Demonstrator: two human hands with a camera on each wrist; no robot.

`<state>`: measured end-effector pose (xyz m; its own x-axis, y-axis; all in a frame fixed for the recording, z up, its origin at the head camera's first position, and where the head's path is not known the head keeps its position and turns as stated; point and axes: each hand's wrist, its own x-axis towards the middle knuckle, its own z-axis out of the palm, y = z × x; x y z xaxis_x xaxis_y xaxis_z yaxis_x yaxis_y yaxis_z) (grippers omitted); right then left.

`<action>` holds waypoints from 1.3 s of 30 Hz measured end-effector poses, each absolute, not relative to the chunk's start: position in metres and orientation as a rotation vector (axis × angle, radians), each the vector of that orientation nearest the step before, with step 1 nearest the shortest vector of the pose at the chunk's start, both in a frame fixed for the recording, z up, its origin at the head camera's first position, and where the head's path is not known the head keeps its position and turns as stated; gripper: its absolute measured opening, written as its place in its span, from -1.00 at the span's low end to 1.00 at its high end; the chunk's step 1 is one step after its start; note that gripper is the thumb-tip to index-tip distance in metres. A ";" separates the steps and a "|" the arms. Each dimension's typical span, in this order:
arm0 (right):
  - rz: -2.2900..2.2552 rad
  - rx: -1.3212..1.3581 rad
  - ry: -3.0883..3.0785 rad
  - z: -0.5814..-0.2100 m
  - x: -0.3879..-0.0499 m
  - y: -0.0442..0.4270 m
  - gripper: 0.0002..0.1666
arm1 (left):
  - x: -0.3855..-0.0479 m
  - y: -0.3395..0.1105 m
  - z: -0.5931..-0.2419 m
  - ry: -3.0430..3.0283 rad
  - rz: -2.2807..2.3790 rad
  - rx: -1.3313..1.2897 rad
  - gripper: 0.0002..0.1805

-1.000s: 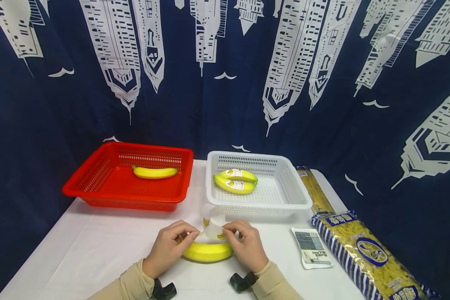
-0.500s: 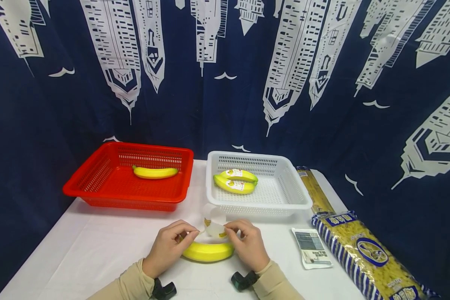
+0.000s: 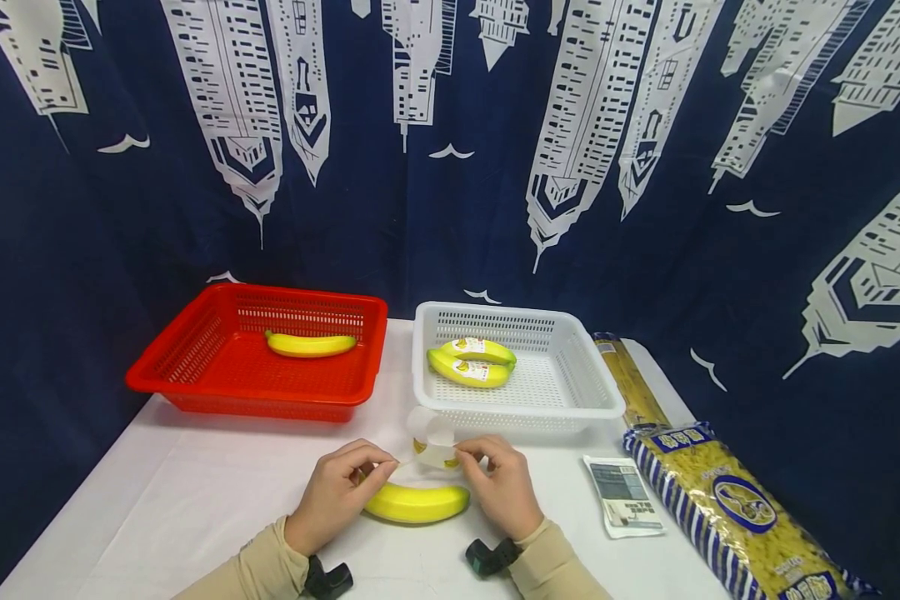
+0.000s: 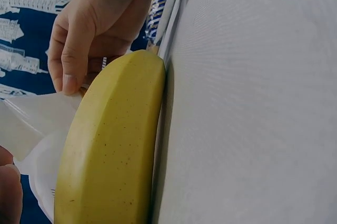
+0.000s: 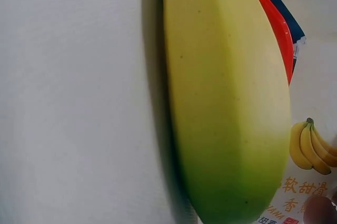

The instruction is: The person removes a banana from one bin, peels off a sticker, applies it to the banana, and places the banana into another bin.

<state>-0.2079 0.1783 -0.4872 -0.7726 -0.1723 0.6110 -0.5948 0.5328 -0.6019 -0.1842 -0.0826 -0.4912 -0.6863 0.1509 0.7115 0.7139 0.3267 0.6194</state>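
A yellow banana (image 3: 417, 505) with a greenish end lies on the white table, just in front of both hands. Above and behind it hangs a pale label strip (image 3: 437, 455) printed with bananas. The left hand (image 3: 339, 493) pinches the strip's left end between thumb and index finger. At the strip's other side, the right hand (image 3: 504, 490) pinches a label with a banana picture, also visible as a printed label (image 5: 310, 150) in the right wrist view. In the left wrist view the banana (image 4: 113, 145) fills the middle, beside the right hand (image 4: 97, 29).
One banana (image 3: 311, 346) lies in a red basket (image 3: 258, 406) at back left. Two labelled bananas (image 3: 471, 369) lie in a white basket (image 3: 525, 417). On the right are a small packet (image 3: 624, 497), a pasta bag (image 3: 742, 508) and a long yellow package (image 3: 632, 383).
The right hand has shifted slightly right and away from the left hand, drawing the strip's right part with it. The left hand and the banana look nearly unmoved.
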 end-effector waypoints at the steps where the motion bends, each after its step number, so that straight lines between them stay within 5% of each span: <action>1: 1.161 0.619 -2.290 -0.487 -0.208 0.179 -0.80 | -0.184 -0.083 -0.491 -2.054 -1.360 -0.759 -0.75; 39: 1.156 0.431 -2.349 -0.486 -0.215 0.190 -0.83 | -0.187 -0.084 -0.494 -2.010 -1.352 -0.767 -0.72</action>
